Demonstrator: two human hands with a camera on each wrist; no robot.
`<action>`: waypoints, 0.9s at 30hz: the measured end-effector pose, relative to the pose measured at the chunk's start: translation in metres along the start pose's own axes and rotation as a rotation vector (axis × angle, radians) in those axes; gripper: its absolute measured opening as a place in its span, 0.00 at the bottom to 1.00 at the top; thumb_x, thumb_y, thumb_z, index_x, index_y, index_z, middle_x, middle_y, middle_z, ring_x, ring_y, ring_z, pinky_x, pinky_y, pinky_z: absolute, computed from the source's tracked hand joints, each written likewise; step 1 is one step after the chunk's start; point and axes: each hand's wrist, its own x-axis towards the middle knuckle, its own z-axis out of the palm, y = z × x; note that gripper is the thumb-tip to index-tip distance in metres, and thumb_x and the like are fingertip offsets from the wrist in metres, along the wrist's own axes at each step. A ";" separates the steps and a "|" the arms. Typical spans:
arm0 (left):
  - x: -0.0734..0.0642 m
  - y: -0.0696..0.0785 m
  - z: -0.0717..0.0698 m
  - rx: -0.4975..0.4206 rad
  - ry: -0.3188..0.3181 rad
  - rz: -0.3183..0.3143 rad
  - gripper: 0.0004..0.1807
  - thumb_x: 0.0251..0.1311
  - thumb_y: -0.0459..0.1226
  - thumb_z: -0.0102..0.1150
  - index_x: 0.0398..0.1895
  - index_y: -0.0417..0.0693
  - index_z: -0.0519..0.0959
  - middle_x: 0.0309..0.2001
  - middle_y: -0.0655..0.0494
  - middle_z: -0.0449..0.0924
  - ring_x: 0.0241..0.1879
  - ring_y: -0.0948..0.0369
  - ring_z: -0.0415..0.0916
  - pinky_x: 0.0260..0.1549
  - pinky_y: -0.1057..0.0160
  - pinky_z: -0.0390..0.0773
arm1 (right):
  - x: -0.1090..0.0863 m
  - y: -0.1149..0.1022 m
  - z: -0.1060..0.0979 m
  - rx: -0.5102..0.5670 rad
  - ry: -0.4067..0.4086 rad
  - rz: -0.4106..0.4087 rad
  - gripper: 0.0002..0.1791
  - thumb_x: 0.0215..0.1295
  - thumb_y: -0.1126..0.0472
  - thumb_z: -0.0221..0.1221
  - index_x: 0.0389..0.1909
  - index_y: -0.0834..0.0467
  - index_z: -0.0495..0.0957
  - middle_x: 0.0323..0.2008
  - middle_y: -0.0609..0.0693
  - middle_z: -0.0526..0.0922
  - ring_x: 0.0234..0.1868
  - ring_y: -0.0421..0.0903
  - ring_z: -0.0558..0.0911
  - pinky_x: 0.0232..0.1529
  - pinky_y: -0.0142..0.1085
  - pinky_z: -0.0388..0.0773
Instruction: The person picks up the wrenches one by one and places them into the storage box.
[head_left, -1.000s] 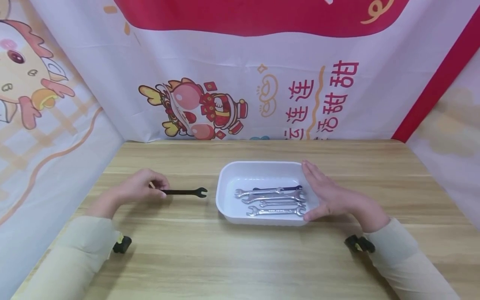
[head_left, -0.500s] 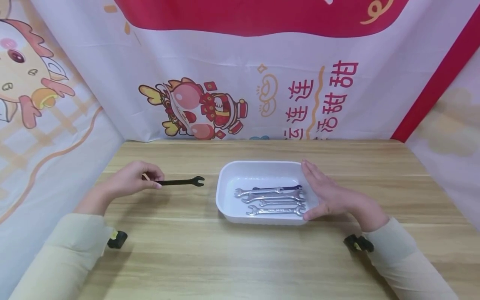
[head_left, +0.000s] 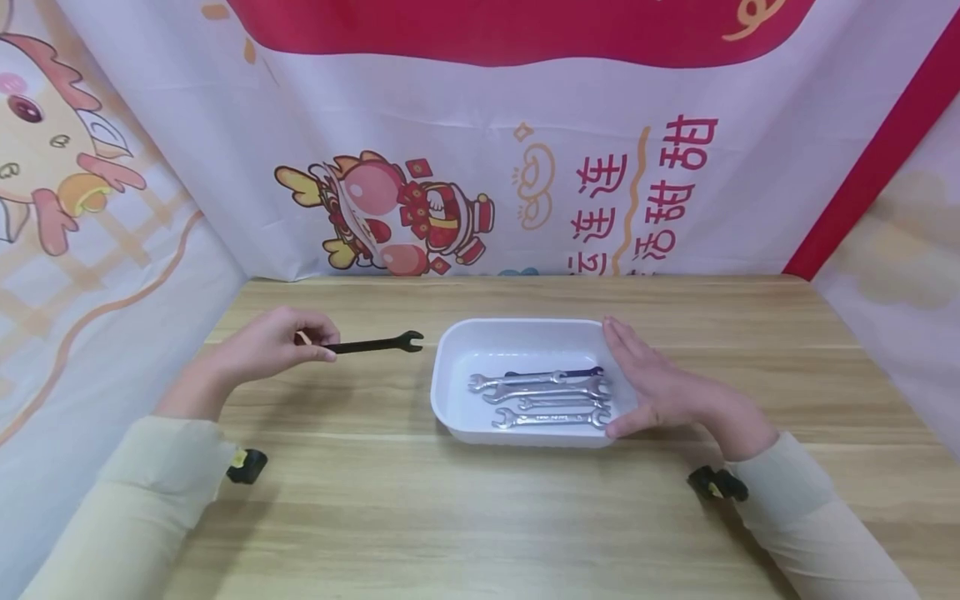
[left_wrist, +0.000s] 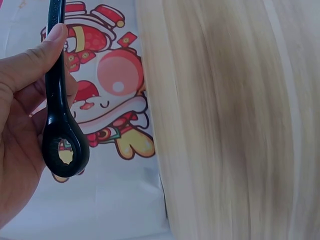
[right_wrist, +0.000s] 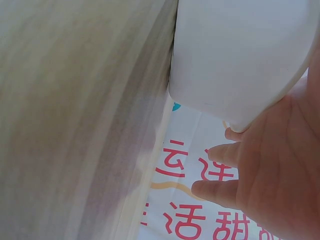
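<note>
In the head view my left hand [head_left: 277, 346] pinches a black combination wrench [head_left: 375, 345] between thumb and fingers, held above the table left of a white plastic bin [head_left: 517, 438]. Its open-end jaw points right toward the bin. The left wrist view shows the ring end of this wrench [left_wrist: 66, 125] below the thumb. My right hand [head_left: 663, 387] rests against the bin's right end, thumb at the near corner and fingers at the far one. In the right wrist view those fingers [right_wrist: 217, 192] stretch out past the bin wall [right_wrist: 235, 55]. Several silver wrenches [head_left: 551, 419] and a dark one [head_left: 585, 374] lie inside.
The wood-grain table [head_left: 480, 517] runs back to a printed cloth backdrop [head_left: 487, 108] with red lettering and cartoon figures. Another printed cloth [head_left: 75, 275] hangs along the left side. A small black device [head_left: 247, 465] sits at the left wrist, another [head_left: 717, 483] at the right.
My left hand has raised the black wrench off the table and away from me, then slightly right toward the bin. The right hand and the bin have stayed in place.
</note>
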 end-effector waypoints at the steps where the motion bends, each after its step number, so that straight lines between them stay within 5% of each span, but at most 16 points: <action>1: 0.001 0.001 0.000 0.000 -0.001 -0.001 0.03 0.59 0.36 0.69 0.34 0.50 0.84 0.31 0.59 0.82 0.32 0.65 0.74 0.32 0.68 0.77 | 0.000 0.000 0.000 0.002 -0.002 0.002 0.79 0.45 0.32 0.72 0.78 0.58 0.23 0.79 0.56 0.22 0.80 0.62 0.30 0.76 0.64 0.38; 27: 0.045 0.035 0.020 -0.031 -0.025 0.038 0.06 0.60 0.37 0.69 0.39 0.49 0.85 0.33 0.58 0.84 0.35 0.59 0.76 0.40 0.59 0.81 | 0.000 -0.001 -0.002 -0.007 -0.001 -0.003 0.79 0.45 0.31 0.71 0.78 0.59 0.24 0.79 0.58 0.24 0.79 0.64 0.32 0.75 0.66 0.38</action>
